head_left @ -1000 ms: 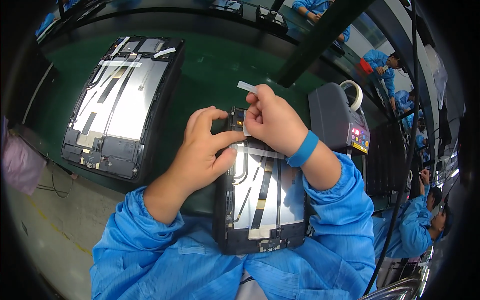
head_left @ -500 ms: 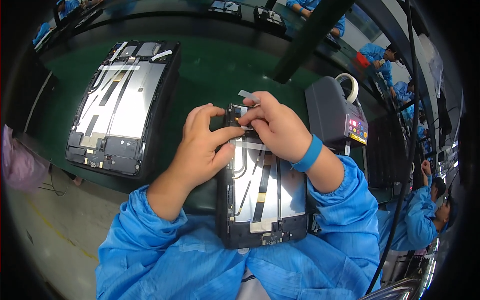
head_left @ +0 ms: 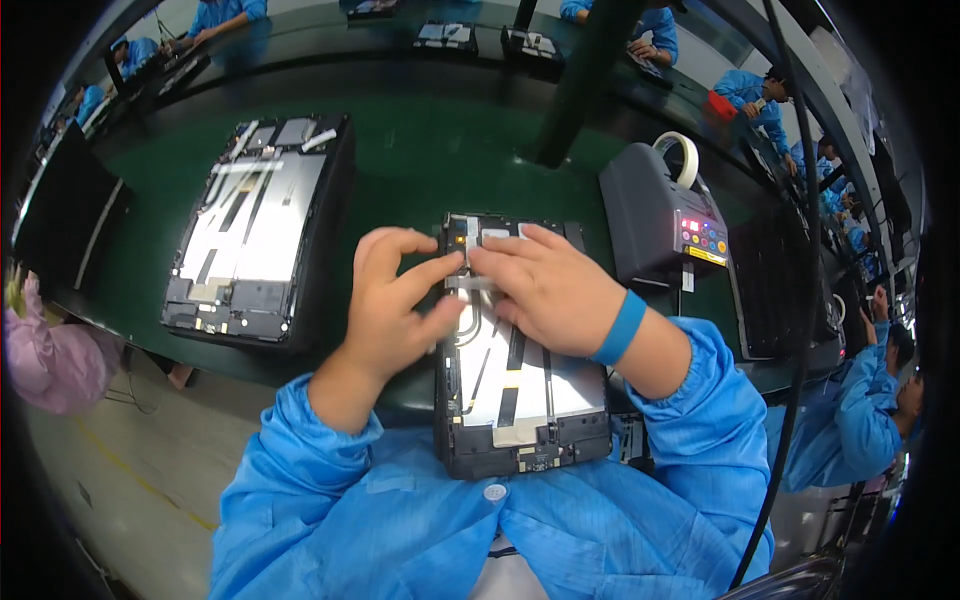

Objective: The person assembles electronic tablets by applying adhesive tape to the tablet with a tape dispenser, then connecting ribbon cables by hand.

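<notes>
The left hand (head_left: pixel 385 310) and right hand (head_left: pixel 553 290), unclenched, touch a rectangular black casing (head_left: pixel 473 452). It holds a glossy silver panel (head_left: pixel 572 388).

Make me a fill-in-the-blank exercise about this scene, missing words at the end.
1. The right hand wears a flat ____ wristband.
2. The left hand is at the ____ (near or far) end of the closest black-framed, silver rectangular device.
3. The boxy dark-grey machine stands to the ____ of both hands.

Missing words: blue; far; right.

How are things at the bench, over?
Left hand, spread, at upper left of opened flat device. Right hand over its upper part. Grey machine to the right, clear of both hands.
</notes>
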The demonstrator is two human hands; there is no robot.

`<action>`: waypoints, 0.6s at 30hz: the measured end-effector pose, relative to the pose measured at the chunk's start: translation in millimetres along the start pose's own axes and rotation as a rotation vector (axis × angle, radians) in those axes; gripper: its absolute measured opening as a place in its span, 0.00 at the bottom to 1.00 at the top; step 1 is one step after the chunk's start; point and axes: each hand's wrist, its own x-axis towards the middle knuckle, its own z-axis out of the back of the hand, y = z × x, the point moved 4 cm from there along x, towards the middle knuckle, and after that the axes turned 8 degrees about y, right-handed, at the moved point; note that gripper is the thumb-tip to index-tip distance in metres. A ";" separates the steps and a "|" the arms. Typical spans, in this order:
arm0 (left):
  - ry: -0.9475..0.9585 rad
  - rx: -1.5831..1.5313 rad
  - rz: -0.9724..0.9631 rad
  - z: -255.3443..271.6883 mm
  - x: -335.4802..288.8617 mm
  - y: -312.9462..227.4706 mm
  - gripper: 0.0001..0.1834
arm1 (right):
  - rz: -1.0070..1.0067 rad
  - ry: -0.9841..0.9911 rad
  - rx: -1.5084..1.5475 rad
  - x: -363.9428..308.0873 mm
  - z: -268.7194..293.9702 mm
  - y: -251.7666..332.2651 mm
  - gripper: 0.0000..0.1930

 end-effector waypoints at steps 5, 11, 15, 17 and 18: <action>0.098 -0.295 -0.105 14.8 6.8 -59.6 0.20 | 0.099 -0.118 0.102 -35.3 19.0 37.3 0.17; 0.093 -0.232 -0.121 19.8 22.6 -93.1 0.08 | -0.296 -0.257 0.248 -76.9 34.9 43.9 0.14; 0.283 -0.259 -0.163 5.0 47.8 -103.6 0.07 | -0.154 -0.406 0.435 -96.6 34.8 32.5 0.14; 0.358 -0.295 -0.158 -5.6 59.6 -100.2 0.07 | -0.137 -0.432 0.294 -104.5 34.4 28.7 0.10; 0.355 -0.304 -0.112 -12.5 64.4 -95.3 0.08 | -0.205 -0.419 0.312 -107.0 35.4 23.8 0.07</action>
